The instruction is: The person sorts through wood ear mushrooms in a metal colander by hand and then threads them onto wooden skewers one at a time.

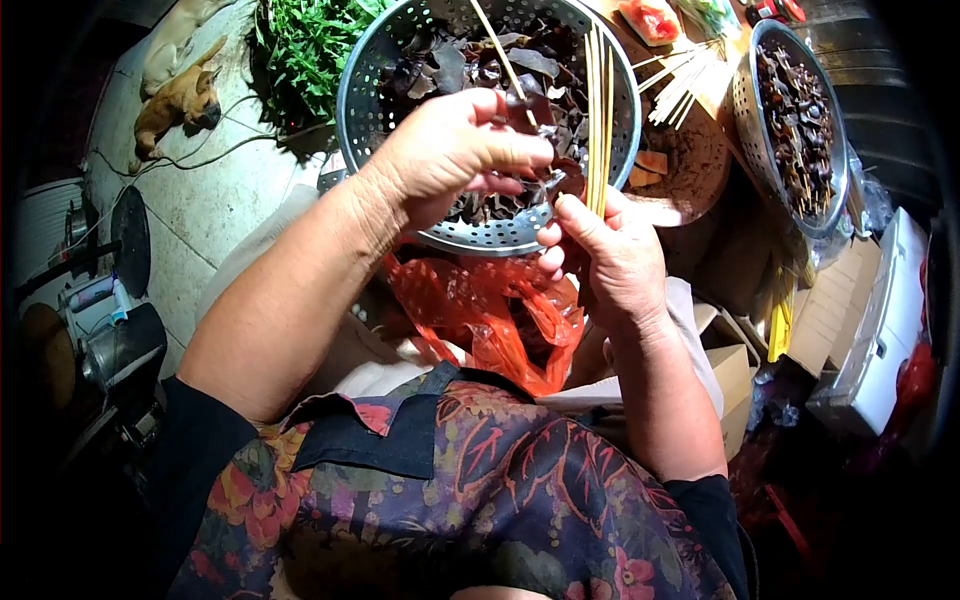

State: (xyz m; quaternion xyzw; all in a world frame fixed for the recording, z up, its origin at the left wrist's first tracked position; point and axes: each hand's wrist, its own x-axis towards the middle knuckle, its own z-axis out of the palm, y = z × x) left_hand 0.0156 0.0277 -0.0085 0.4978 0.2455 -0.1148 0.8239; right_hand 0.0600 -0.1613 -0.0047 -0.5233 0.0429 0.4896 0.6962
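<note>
Dark wood-ear fungus (568, 180) gripped with bamboo skewers (598, 110) in the right hand (628, 260), near the colander (480, 240) rim, may tear if the left hand (430, 150) jerks its gripped skewer (497, 43).

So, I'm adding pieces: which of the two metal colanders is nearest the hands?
The colander by the red bag; the left hand is over it. The other is far right.
</note>
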